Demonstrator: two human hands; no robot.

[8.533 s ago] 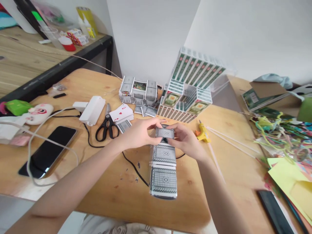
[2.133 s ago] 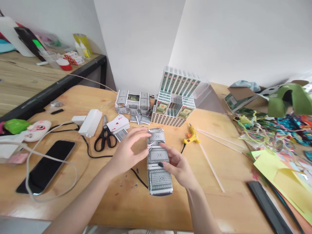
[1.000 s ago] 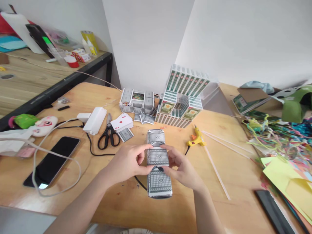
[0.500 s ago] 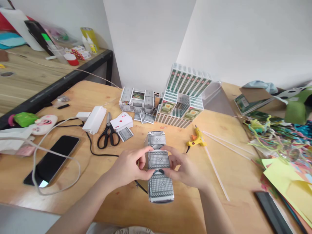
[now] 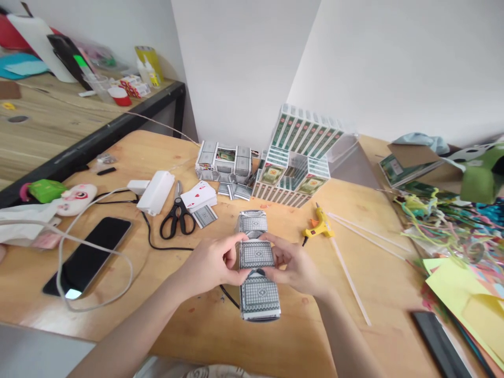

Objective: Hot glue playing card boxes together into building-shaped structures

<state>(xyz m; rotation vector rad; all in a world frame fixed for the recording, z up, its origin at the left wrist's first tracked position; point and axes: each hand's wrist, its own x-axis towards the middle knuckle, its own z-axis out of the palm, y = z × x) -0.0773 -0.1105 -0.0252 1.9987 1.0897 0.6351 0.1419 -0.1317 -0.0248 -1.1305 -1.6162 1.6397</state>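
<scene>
My left hand (image 5: pixel 210 261) and right hand (image 5: pixel 294 266) pinch the middle block of the card strip (image 5: pixel 258 273) on the counter (image 5: pixel 354 220), scissors (image 5: pixel 178 216) at ten o'clock, glue gun (image 5: pixel 318 224) at two.

black cable (image 5: pixel 157 247): part hidden under the hands
dark slab (image 5: pixel 444 344): cut off by lower right edge
box labels (image 5: pixel 272 174): too small to read

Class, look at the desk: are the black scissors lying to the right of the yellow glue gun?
No, the scissors lie left of the glue gun, with the card block held between both hands in between.
</scene>
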